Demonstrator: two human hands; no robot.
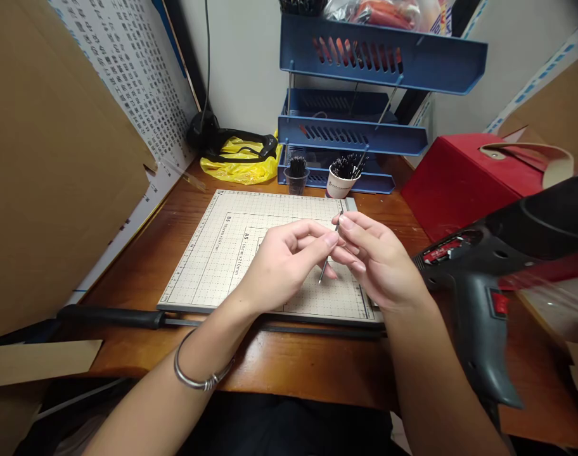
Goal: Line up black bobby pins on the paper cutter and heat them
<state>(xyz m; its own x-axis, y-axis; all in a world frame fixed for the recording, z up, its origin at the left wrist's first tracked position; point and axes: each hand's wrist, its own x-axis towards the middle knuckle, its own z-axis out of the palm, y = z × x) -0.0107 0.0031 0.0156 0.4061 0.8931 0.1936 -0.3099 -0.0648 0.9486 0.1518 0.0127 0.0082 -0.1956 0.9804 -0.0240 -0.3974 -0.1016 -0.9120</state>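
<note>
Both of my hands meet over the cutting board of a paper trimmer [208,253]. A thin black stick [323,271] with a pale lower tip slants between them. My left hand [284,259] pinches the stick near its middle with thumb and fingers. At its upper end, the thumb and forefinger of my right hand [377,256] are closed on it, while the other fingers curl loosely near the left fingertips. What kind of stick it is, I cannot make out; my fingers cover part of it.
Behind the board stand a clear cup [296,183] and a paper cup [340,183], both full of thin black sticks. A blue tray rack [346,130] rises behind them. A heat gun [479,304] and red box [450,183] sit right; the trimmer's handle [111,316] lies front left.
</note>
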